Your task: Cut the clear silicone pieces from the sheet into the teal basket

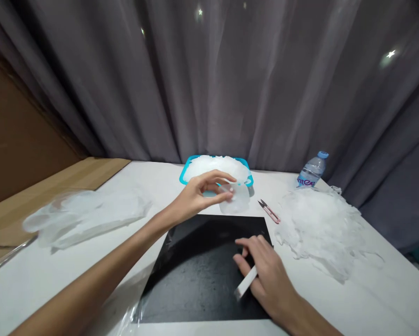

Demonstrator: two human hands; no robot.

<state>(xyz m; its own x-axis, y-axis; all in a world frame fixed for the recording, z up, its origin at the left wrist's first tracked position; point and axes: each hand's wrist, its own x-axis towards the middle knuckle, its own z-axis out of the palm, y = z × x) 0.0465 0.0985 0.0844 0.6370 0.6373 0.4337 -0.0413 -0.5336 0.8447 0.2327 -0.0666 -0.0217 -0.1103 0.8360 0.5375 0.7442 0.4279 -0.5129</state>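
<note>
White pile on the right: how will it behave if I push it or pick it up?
The white pile looks thin and crumpled, so it is probably light and floppy. Its edge is ragged, so bits may trail or come away. The bottle stands behind it in view, so a push that way could tip the bottle.

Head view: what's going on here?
A person's left hand pinches a thin translucent piece in front of a heaped blue tray. The right hand, over the black mat, holds a slim white tool. Pink-handled thread snips lie on the table beyond the mat.
</note>
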